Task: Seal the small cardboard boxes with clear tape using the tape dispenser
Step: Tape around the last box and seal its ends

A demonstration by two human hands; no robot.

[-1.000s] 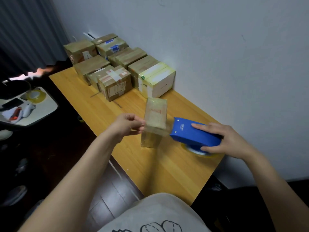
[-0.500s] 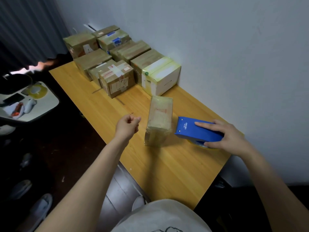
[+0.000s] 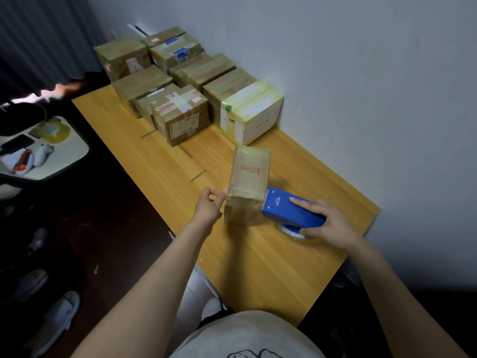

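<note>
A small tape-wrapped cardboard box (image 3: 248, 180) stands upright on the wooden table (image 3: 260, 264). My right hand (image 3: 329, 224) grips the blue tape dispenser (image 3: 290, 211) from above, index finger stretched along its top. The dispenser's front edge touches the box's right side, and its clear tape roll (image 3: 291, 232) rests on the table. My left hand (image 3: 209, 206) is at the box's left edge with fingers curled, thumb and index tips together against the upper corner. No tape shows between those fingers.
Several taped cardboard boxes (image 3: 180, 113) and a white box (image 3: 254, 116) stand in rows at the table's far end against the wall. On the left is a side table (image 3: 67, 156) with a tape roll (image 3: 54, 130) and a phone. Shoes lie on the dark floor.
The dispenser slid left until its front met the box. My left hand let go of the box, pulled away, then came back to its left edge.
</note>
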